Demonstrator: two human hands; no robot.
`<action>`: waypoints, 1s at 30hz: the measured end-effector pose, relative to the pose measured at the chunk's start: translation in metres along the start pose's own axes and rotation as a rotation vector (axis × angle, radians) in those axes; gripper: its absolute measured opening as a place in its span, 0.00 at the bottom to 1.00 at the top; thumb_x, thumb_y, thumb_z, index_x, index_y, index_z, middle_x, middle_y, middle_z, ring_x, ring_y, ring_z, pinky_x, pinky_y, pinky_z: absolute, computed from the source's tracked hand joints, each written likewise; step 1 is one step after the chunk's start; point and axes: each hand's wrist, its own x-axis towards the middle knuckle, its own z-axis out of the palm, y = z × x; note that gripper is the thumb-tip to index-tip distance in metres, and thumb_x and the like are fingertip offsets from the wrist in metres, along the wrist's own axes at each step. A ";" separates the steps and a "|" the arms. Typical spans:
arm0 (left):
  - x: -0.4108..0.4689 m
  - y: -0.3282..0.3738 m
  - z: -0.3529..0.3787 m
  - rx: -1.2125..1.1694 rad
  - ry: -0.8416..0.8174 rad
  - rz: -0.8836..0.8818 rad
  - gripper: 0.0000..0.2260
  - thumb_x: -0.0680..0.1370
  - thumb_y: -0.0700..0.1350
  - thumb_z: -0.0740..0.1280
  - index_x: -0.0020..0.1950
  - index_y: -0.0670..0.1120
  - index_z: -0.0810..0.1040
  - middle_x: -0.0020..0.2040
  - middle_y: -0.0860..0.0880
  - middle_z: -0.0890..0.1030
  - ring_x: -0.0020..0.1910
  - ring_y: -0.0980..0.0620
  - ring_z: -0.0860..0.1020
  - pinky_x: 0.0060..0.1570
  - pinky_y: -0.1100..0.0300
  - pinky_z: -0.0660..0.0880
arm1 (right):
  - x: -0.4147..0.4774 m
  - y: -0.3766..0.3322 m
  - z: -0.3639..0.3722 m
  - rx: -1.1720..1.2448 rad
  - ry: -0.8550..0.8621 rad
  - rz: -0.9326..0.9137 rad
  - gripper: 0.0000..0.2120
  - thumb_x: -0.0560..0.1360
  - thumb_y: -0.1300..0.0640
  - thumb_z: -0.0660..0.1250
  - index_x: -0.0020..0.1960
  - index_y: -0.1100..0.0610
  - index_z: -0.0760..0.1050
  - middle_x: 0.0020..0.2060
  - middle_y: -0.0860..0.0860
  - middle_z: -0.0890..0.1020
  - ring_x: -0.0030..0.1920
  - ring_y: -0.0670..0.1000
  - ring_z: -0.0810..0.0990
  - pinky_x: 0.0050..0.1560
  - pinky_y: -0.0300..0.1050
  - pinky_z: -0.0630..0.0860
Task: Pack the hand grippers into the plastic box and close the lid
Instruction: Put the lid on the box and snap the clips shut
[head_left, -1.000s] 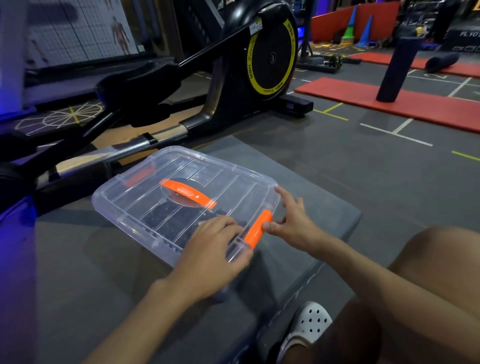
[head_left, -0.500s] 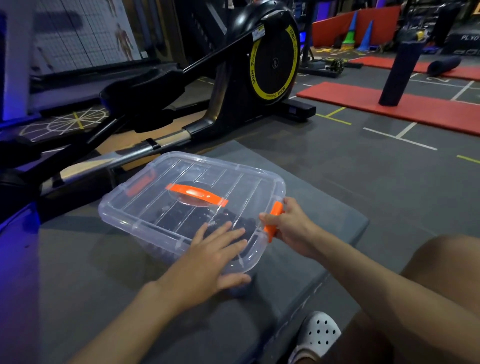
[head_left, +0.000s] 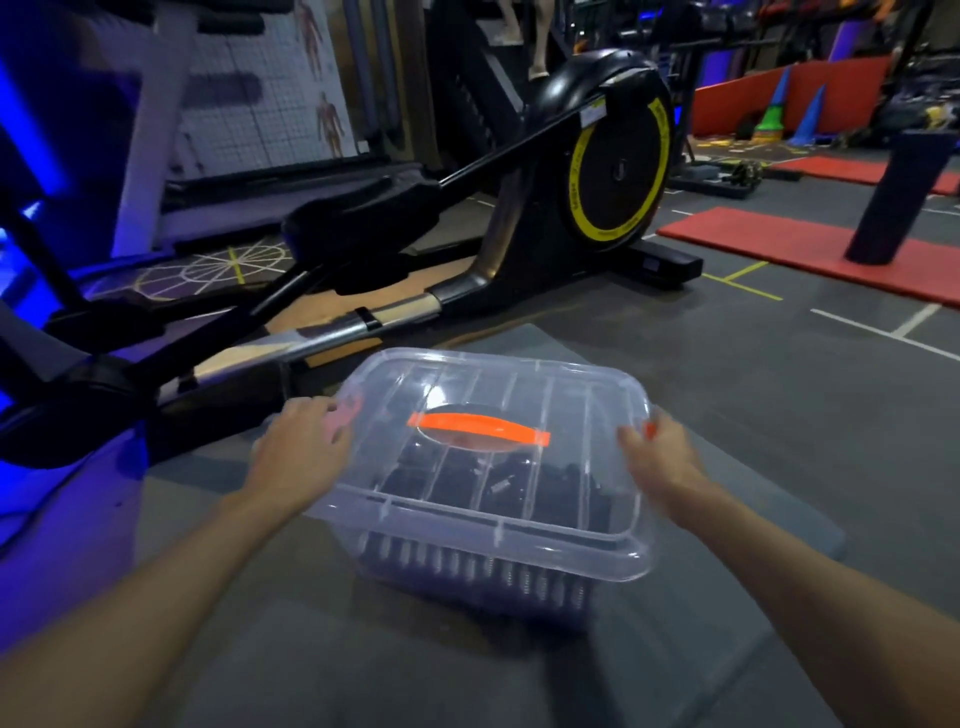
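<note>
The clear plastic box (head_left: 571, 415) stands on a grey mat (head_left: 363, 649) with its lid on and an orange carry handle (head_left: 478, 428) on top. Through its walls I see several dark hand grippers (head_left: 467, 569) with metal springs. My left hand (head_left: 301, 449) is at the box's left end, its fingers curled over the orange left latch (head_left: 349, 410). At the right end my right hand (head_left: 660, 454) grips the orange right latch (head_left: 649, 429), which is mostly hidden under its fingers. Both hands are motion-blurred.
A black elliptical trainer (head_left: 613, 156) with a yellow-ringed wheel stands just behind the mat, its rails running left. Further right lie a red floor mat (head_left: 779, 244) and an upright dark roller (head_left: 893, 197). Grey gym floor with painted lines lies to the right.
My left hand left the lid's top and moved to the box's left end. The right hand stayed on the right latch. The box now sits square to me.
</note>
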 end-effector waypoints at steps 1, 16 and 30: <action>0.006 -0.007 -0.001 -0.003 -0.023 -0.036 0.20 0.77 0.53 0.63 0.66 0.47 0.73 0.66 0.43 0.74 0.61 0.41 0.75 0.61 0.42 0.73 | 0.007 -0.001 -0.003 0.004 -0.026 -0.036 0.04 0.76 0.58 0.64 0.48 0.59 0.73 0.36 0.54 0.76 0.35 0.54 0.74 0.39 0.46 0.70; 0.020 -0.022 0.039 -0.521 0.005 -0.497 0.37 0.64 0.76 0.64 0.44 0.41 0.76 0.40 0.44 0.80 0.38 0.44 0.79 0.35 0.55 0.73 | 0.067 -0.007 -0.022 -0.040 -0.258 -0.213 0.05 0.78 0.59 0.65 0.50 0.62 0.76 0.33 0.55 0.73 0.24 0.45 0.70 0.20 0.37 0.68; 0.011 -0.006 0.031 -0.233 0.119 -0.259 0.20 0.78 0.54 0.64 0.29 0.45 0.70 0.26 0.48 0.71 0.26 0.48 0.69 0.28 0.57 0.65 | 0.062 -0.009 -0.019 -0.197 -0.200 -0.165 0.15 0.73 0.43 0.69 0.52 0.52 0.76 0.44 0.54 0.83 0.47 0.59 0.81 0.51 0.55 0.79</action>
